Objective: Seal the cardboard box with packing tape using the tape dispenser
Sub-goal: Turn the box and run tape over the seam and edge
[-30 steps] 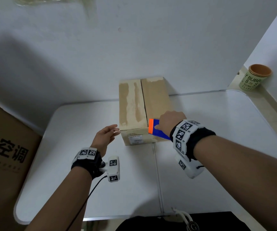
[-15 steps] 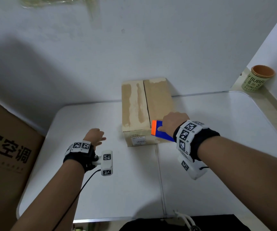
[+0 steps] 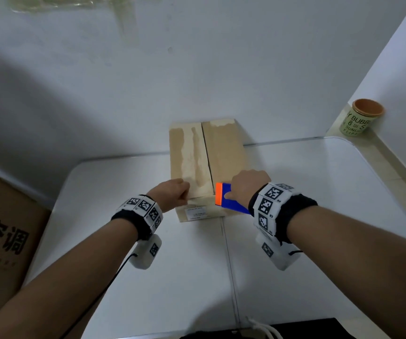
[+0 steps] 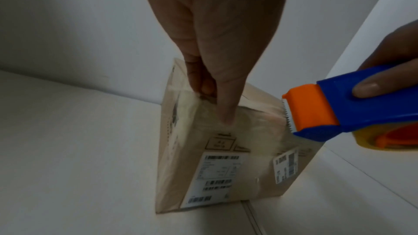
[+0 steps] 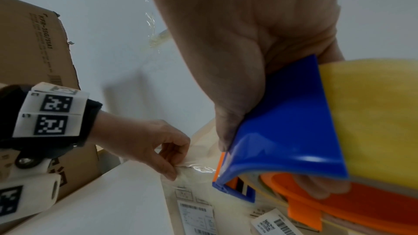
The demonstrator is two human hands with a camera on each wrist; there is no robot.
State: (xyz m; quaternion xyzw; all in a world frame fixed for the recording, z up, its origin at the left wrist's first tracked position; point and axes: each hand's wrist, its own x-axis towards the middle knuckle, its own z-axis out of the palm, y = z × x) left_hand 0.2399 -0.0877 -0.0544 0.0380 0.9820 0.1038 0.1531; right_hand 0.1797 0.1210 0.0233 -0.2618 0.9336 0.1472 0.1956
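Note:
A long cardboard box point(image 3: 224, 152) with its flaps closed lies on the white table point(image 3: 319, 187), its labelled end point(image 4: 217, 172) facing me. My right hand point(image 3: 248, 187) grips a blue and orange tape dispenser point(image 3: 226, 199) at the box's near top edge, right of the centre seam. Its yellowish tape roll point(image 5: 371, 113) shows in the right wrist view. My left hand point(image 3: 172, 194) pinches the free end of the clear tape point(image 5: 194, 167) between thumb and forefinger at the box's near left corner. The tape point(image 4: 253, 117) stretches from those fingers to the dispenser's toothed blade point(image 4: 287, 113).
A large brown carton point(image 3: 4, 231) with printed characters stands left of the table. A green paper cup point(image 3: 360, 118) sits on a ledge at the far right. The wall runs just behind the box. Old tape scraps point(image 3: 123, 18) stick to the wall above.
My left hand rose from the table, left of the box, to its near left corner and took hold of the tape end. The right hand kept the dispenser on the box.

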